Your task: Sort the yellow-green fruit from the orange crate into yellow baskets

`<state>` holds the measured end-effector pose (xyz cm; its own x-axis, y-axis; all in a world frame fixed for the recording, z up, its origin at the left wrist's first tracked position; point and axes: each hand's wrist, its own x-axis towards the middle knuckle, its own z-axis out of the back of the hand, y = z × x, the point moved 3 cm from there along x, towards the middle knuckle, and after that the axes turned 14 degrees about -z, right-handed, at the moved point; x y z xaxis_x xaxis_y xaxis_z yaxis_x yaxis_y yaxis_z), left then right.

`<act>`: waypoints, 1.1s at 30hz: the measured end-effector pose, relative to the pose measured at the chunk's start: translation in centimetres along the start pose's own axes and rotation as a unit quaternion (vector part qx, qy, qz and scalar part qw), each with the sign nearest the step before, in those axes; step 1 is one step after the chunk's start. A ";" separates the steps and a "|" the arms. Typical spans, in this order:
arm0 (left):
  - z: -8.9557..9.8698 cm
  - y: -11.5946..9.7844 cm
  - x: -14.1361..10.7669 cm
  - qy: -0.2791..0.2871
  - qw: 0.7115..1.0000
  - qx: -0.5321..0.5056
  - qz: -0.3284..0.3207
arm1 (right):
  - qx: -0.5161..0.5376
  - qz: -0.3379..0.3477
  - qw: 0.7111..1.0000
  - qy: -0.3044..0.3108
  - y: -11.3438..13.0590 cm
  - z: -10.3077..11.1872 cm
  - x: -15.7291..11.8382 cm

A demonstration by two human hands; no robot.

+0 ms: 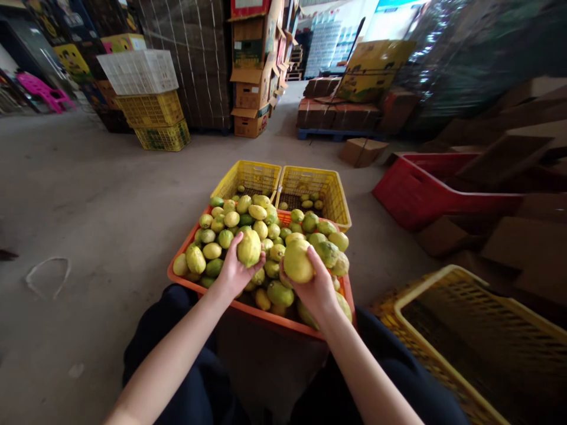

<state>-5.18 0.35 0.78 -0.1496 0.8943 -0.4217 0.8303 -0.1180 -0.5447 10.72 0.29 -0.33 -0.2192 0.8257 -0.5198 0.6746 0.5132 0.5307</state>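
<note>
Across grey concrete warehouse floor (110,195), looks forward and down, with both forearms (175,348) stretched out. Grasps a yellow-green lemon (249,248) in the left grip (239,268), cupped from below and from the sides. Grasps a paler yellow lemon (299,260) in the right grip (318,290), curled round its lower part. Holds both side by side, apart from each other, over a heap of green and yellow lemons (280,293). Has these piled above the rim of an orange crate (283,322), between dark-trousered legs (155,336). Just beyond, has two yellow crates (336,195) set next to each other, with a few lemons visible in each. To the right, shows another yellow crate (425,287) nearby and, farther off, a red crate (411,195) among loose cardboard (509,248). Farther back, takes in a white crate (142,71) on stacked yellow ones, tall-stacked cardboard boxes (250,100) and a loaded blue pallet (328,134).
</note>
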 end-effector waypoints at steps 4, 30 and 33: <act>0.0 0.2 0.4 0.018 0.999 -0.029 0.013 | 0.078 -0.033 0.996 -0.025 0.3 0.0 0.3; 0.5 0.4 0.3 0.027 0.999 0.019 0.029 | 0.053 -0.139 0.987 -0.062 0.3 -0.6 -0.5; 0.3 0.3 0.2 0.005 0.999 0.023 0.038 | 0.025 -0.166 0.985 -0.033 0.1 -0.3 -0.1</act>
<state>-5.18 0.34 0.30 -0.0819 0.8860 -0.4564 0.8134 -0.2052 -0.5443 10.55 0.33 -0.01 -0.3890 0.5967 -0.7019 0.6082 0.7386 0.2908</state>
